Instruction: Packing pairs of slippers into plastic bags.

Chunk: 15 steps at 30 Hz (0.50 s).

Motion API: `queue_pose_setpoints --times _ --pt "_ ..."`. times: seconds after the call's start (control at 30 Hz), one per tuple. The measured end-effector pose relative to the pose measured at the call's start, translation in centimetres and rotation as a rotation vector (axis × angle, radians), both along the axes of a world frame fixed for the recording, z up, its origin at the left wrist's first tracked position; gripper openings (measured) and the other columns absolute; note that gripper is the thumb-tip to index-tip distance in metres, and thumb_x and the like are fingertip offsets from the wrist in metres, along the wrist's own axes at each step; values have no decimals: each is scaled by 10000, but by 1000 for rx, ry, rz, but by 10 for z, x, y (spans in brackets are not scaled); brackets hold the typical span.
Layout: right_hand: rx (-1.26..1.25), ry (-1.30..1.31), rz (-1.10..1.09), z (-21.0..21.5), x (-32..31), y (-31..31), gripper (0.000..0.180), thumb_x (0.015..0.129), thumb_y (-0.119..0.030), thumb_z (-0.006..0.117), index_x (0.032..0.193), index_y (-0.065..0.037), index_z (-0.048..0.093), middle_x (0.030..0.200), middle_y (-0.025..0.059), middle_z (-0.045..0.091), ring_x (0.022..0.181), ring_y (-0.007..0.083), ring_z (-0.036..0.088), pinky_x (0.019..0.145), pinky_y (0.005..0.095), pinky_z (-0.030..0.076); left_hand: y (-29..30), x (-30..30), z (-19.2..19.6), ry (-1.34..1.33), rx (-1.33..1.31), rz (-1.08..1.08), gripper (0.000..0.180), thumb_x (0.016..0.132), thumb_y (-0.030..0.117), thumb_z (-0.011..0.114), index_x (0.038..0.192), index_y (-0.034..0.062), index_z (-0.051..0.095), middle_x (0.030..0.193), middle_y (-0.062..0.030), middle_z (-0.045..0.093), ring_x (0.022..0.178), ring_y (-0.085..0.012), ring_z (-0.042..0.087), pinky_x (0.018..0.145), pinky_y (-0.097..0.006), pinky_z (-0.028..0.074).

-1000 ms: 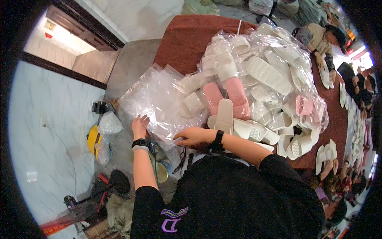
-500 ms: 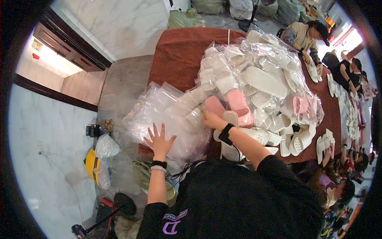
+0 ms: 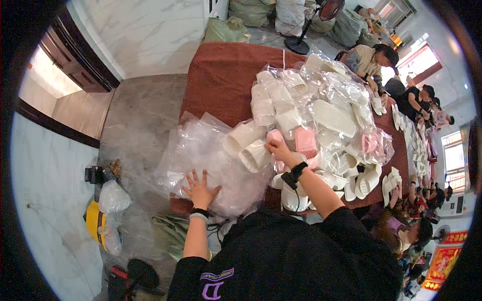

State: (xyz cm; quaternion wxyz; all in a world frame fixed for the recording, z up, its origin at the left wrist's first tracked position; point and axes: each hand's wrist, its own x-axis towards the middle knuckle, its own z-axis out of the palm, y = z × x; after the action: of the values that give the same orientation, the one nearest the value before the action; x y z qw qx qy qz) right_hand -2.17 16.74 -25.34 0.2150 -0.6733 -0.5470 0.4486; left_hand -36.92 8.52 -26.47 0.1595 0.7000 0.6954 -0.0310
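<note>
My left hand lies spread, palm down, on a stack of clear plastic bags at the table's left edge. My right hand is closed at the right end of a pair of white slippers. These slippers rest over the bags, and clear film seems to cover part of them; whether they are fully inside a bag I cannot tell. Right behind my right hand is a pink slipper, with another pink slipper to its right. Loose white slippers lie beneath my right forearm.
A big heap of bagged white slippers covers the middle of the brown cloth-covered table. Across the far right corner, a person handles slippers. More people sit along the right. A standing fan and sacks are behind.
The white slippers have shifted slightly right and down together with my right hand. My left hand stays flat on the bags. The whole view has turned a little.
</note>
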Motion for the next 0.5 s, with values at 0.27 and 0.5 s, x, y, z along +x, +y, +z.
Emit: queue_pose_setpoints --times 0.27,0.5 --pt "113 723 -397 158 85 -26 234 919 -229 536 1097 -82 574 921 -7 594 804 108 556 702 280 470 3 2 4 24 -8 -22 900 659 697 571 1402 259 312 1496 -156 116 1373 -380 57 1002 -692 19" --pt "269 1155 -328 190 142 -96 345 905 -159 517 1225 -35 480 1178 73 556 1044 218 556 884 341 466 16 105 130 -891 166 -32 842 657 300 786 1330 8 372 1316 -190 431 1203 -300 432 1011 -400 335"
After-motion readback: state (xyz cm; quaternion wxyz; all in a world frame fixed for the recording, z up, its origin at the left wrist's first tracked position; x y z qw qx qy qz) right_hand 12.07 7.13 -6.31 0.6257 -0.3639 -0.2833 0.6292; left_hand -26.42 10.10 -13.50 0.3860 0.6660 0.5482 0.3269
